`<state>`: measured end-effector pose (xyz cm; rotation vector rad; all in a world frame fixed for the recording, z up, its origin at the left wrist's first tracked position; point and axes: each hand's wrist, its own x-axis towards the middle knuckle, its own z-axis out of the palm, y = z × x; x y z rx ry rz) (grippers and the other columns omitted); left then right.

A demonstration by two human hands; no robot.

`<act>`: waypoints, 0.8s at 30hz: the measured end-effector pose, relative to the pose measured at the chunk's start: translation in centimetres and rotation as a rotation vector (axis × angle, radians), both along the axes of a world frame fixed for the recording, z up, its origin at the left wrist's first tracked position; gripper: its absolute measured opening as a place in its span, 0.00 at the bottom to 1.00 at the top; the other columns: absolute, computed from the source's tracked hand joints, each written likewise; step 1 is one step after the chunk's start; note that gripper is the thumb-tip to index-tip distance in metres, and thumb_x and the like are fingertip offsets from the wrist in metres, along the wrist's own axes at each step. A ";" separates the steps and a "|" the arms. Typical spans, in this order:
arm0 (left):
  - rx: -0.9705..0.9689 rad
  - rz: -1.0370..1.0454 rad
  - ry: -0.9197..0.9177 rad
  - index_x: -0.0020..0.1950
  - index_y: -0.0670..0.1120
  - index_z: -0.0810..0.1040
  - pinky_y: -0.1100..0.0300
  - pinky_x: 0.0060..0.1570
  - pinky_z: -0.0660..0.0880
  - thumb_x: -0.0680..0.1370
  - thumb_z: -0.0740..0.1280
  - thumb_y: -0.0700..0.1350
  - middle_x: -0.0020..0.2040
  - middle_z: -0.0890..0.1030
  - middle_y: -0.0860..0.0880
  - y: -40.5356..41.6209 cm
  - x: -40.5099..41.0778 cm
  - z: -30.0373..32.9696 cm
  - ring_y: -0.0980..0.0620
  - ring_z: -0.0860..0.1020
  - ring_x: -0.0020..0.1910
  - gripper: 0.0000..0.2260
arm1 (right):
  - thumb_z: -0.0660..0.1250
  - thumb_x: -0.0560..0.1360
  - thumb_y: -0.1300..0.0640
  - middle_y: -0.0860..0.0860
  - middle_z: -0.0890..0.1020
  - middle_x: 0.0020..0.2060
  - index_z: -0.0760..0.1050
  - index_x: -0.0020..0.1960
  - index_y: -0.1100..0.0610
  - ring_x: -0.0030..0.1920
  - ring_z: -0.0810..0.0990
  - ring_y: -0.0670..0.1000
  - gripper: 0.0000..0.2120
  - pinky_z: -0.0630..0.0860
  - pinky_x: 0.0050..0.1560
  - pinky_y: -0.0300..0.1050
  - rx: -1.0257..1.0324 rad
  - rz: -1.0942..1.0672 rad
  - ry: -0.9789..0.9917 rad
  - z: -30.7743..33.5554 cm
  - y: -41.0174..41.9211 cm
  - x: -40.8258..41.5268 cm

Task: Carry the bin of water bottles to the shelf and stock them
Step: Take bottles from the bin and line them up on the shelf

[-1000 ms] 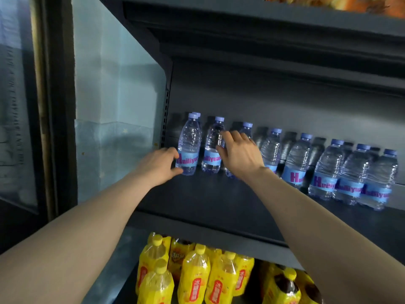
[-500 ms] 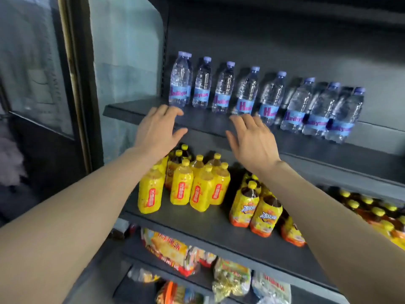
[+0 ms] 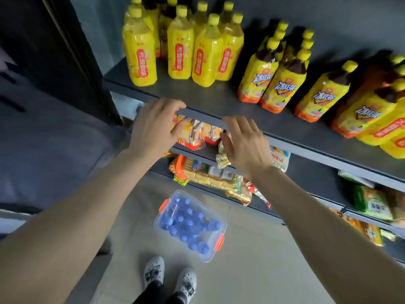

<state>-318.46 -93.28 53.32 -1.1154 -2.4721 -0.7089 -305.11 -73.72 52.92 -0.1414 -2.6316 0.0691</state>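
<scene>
Currently, the left hand (image 3: 153, 126) and right hand (image 3: 245, 143) are hovering palm-down with fingers relaxed and spread, gripping nothing, in front of the dark shelf edge (image 3: 203, 114). Below them, the clear plastic bin (image 3: 221, 244) with orange latches is sitting on the floor (image 3: 252, 270), holding water bottles (image 3: 188, 224) standing upright, blue caps showing. Yellow drink bottles (image 3: 182, 53) are standing on the shelf above; snack packets (image 3: 210, 178) are lying on lower shelves.

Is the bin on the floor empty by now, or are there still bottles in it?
Not empty. The clear bin on the floor has no lid on, and many blue bottle caps show inside.
</scene>
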 end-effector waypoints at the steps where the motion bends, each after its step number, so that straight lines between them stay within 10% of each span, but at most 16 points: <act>1: -0.022 -0.003 -0.028 0.61 0.48 0.76 0.49 0.50 0.74 0.77 0.68 0.50 0.53 0.80 0.48 -0.2 0.4 -2.4 0.43 0.76 0.53 0.14 | 0.62 0.79 0.54 0.56 0.79 0.52 0.75 0.61 0.59 0.49 0.76 0.60 0.13 0.76 0.41 0.53 -0.030 0.006 -0.026 -2.3 -0.4 0.5; 24: -0.497 -0.078 -0.580 0.56 0.46 0.78 0.49 0.52 0.75 0.77 0.62 0.54 0.49 0.80 0.48 -8.9 13.7 -63.1 0.41 0.78 0.50 0.15 | 0.77 0.63 0.65 0.55 0.79 0.57 0.76 0.63 0.51 0.46 0.81 0.60 0.30 0.80 0.42 0.54 -0.377 -0.177 -0.950 -60.8 -5.4 14.2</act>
